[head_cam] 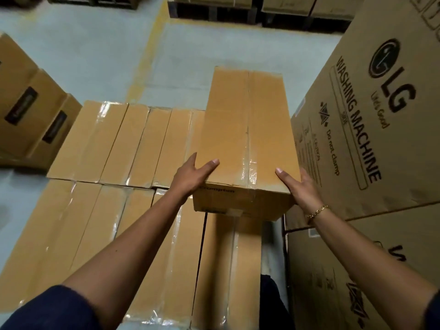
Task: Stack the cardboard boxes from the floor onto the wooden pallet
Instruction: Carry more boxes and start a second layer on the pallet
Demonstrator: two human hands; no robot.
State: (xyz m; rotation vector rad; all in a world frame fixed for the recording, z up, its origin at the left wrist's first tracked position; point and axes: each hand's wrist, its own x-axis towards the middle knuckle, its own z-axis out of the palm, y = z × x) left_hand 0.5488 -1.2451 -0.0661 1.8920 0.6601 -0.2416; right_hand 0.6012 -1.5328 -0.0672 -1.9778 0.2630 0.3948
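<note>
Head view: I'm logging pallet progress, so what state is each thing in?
stacked boxes: taped shut, lying side by side.
held box: taped shut, above the stacked boxes.
left hand: grips the held box at its near left corner.
right hand: grips the held box at its near right corner.
washing machine carton: closed.

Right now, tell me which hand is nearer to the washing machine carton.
Right. The right hand grips the carried box at its near right corner, just beside the washing machine carton; the left hand grips its left side, farther away.
</note>
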